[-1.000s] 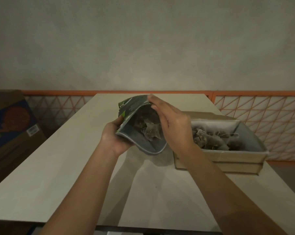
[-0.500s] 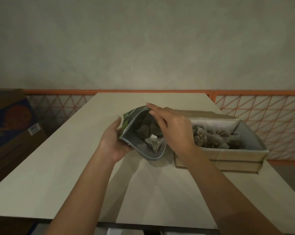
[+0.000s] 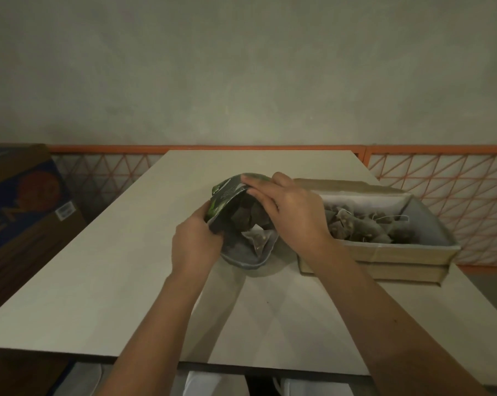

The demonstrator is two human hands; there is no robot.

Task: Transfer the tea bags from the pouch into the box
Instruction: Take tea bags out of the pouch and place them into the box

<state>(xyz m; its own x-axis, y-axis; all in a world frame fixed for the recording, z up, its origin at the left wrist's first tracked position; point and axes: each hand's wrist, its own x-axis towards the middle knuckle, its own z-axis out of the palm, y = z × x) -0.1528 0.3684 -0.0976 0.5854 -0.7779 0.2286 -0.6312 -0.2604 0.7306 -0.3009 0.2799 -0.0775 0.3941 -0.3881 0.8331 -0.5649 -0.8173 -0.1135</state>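
Table [image 3: 98,281]: spanning the lower and middle frame, carrying the pouch at centre and the box at right of centre.
Left hand [image 3: 194,247]: gripping the pouch's left edge at centre frame, thumb over the rim, propping the mouth open toward the camera.
Pouch [image 3: 227,195]: tilting just above the table or resting lightly on it, hard to tell which; grey lining showing, green-and-black print outside.
Tea bags in pouch [image 3: 258,238]: lying loose inside the mouth, one pale pyramid bag nearest the lip, darker ones behind.
Right hand [image 3: 295,215]: curling over the pouch's upper rim, fingers reaching into the opening; fingertips hidden, so not telling whether pinching a bag yet.
Box [image 3: 384,252]: sitting just right of the pouch, nearly touching it, open-topped, pale lining.
Tea bags in box [image 3: 364,227]: already piling up, strings trailing.
Progress: judging roughly midway, several bags remaining in the pouch.
Doing it well: keeping the mouth spread wide, pinching a bag by its body rather than its string, lifting clear of the lip, carrying the short way right and dropping inside the box walls.
Risk: snagging strings, dragging extra bags onto the table.
Far left: cardboard carton [image 3: 18,201] standing off the table.
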